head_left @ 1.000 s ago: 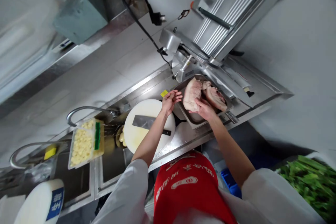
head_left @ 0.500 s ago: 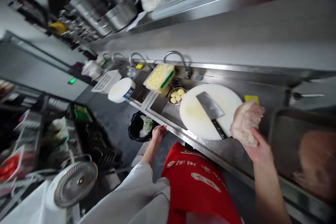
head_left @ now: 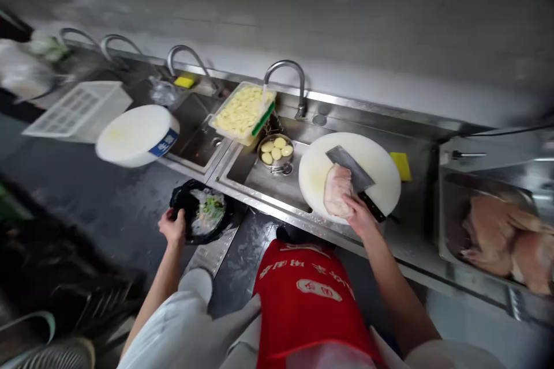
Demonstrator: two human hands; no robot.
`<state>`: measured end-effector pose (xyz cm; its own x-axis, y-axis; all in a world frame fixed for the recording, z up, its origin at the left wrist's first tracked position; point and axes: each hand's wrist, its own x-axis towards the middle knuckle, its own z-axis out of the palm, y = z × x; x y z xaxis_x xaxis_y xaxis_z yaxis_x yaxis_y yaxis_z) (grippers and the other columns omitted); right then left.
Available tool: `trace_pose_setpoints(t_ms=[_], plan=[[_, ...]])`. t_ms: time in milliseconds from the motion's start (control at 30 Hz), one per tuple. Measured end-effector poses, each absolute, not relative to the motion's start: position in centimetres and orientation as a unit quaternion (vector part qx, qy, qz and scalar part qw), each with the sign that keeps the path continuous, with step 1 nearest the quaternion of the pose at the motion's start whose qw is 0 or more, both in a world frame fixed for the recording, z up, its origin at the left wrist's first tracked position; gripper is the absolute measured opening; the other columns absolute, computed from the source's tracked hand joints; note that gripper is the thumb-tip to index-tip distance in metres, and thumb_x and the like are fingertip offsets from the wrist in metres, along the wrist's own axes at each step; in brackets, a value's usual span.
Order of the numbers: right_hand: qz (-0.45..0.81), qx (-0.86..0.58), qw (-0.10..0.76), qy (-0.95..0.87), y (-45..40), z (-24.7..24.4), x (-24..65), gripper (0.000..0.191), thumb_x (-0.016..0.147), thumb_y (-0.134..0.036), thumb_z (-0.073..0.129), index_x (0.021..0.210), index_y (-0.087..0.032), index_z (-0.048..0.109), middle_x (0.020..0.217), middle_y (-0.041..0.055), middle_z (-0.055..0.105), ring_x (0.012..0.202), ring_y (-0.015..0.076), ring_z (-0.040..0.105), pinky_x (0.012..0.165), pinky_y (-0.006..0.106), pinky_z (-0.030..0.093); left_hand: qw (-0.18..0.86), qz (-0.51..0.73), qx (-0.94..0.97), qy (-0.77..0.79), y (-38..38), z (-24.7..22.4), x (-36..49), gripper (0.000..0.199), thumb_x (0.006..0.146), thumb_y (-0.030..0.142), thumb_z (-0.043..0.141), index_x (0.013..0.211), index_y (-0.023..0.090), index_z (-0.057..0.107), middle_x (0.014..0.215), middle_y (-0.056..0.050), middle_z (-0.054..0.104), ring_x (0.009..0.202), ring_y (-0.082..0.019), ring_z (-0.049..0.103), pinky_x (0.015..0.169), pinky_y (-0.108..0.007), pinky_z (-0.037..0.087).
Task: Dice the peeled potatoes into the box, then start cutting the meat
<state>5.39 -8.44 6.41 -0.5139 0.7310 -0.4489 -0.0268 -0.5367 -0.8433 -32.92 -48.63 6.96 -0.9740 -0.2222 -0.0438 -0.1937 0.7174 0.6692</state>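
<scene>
My right hand (head_left: pixel 360 218) grips a pale pink piece of raw meat (head_left: pixel 338 189) over the left part of a round white cutting board (head_left: pixel 386 172). A cleaver (head_left: pixel 350 167) with a black handle lies flat on the board, its blade partly behind the meat. The handle is close to my right fingers. My left hand (head_left: pixel 172 226) is at the left rim of a bin lined with a black bag (head_left: pixel 189 189). Its thumb stands apart from the curled fingers, and nothing shows in it. Food scraps and clear plastic (head_left: pixel 210 210) lie in the bin.
Peeled potatoes (head_left: pixel 277 149) sit in a bowl in the sink (head_left: pixel 255 181), beside a tub of pale cut pieces (head_left: pixel 242 110) under a tap (head_left: pixel 298 89). A metal tray (head_left: pixel 442 213) at right holds raw meat. A second white board (head_left: pixel 134 132) overhangs the counter's left part.
My right hand has brought the meat leftward from beside the board to over it. My left hand has moved to the left rim of the bin. The view has turned and levelled.
</scene>
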Motion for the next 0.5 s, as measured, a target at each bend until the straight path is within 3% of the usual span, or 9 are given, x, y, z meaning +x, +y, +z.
trace_pose_setpoints(t_ms=[167, 300, 400, 500], plan=[[0.715, -0.457, 0.265, -0.458, -8.5, 6.1, 1.7, 0.047, 0.059, -0.047, 0.084, 0.094, -0.018, 0.072, 0.088, 0.0043, 0.075, 0.083, 0.0214, 0.068, 0.075, 0.030, 0.054, -0.215, -0.489, -0.199, -0.822, -35.7, 2.9, -30.5, 0.025, 0.084, 0.034, 0.055, 0.096, 0.015, 0.066, 0.096, -0.008, 0.071, 0.096, -0.023, 0.065, 0.088, -0.036, 0.052], [0.611, -0.523, 0.196, -0.561, -6.2, 5.0, 0.1, 0.043, 0.068, -0.045, 0.075, 0.094, -0.012, 0.070, 0.082, 0.0070, 0.072, 0.078, 0.0207, 0.066, 0.070, 0.030, 0.051, -0.342, -0.485, -0.314, -0.741, -24.3, 2.4, -22.0, 0.023, 0.087, 0.028, 0.053, 0.099, 0.017, 0.069, 0.097, -0.008, 0.074, 0.089, -0.021, 0.068, 0.085, -0.036, 0.055], [0.564, -0.559, 0.181, -0.580, -4.6, 4.4, -0.5, 0.023, 0.063, -0.031, 0.078, 0.077, -0.015, 0.069, 0.071, 0.0051, 0.069, 0.079, 0.0235, 0.066, 0.072, 0.033, 0.051, -0.370, -0.445, -0.407, -0.706, -19.3, 2.9, -17.3, 0.034, 0.088, 0.029, 0.058, 0.119, 0.020, 0.069, 0.117, -0.009, 0.071, 0.095, -0.023, 0.068, 0.089, -0.040, 0.055], [0.517, -0.598, 0.204, -0.577, -3.9, 4.2, 0.6, 0.017, 0.059, -0.024, 0.080, 0.065, -0.018, 0.065, 0.072, 0.0065, 0.069, 0.096, 0.0297, 0.066, 0.085, 0.036, 0.051, -0.346, -0.360, -0.529, -0.686, -17.3, 3.3, -14.5, 0.056, 0.085, 0.033, 0.065, 0.141, 0.031, 0.056, 0.148, -0.005, 0.052, 0.122, -0.029, 0.058, 0.101, -0.043, 0.049]])
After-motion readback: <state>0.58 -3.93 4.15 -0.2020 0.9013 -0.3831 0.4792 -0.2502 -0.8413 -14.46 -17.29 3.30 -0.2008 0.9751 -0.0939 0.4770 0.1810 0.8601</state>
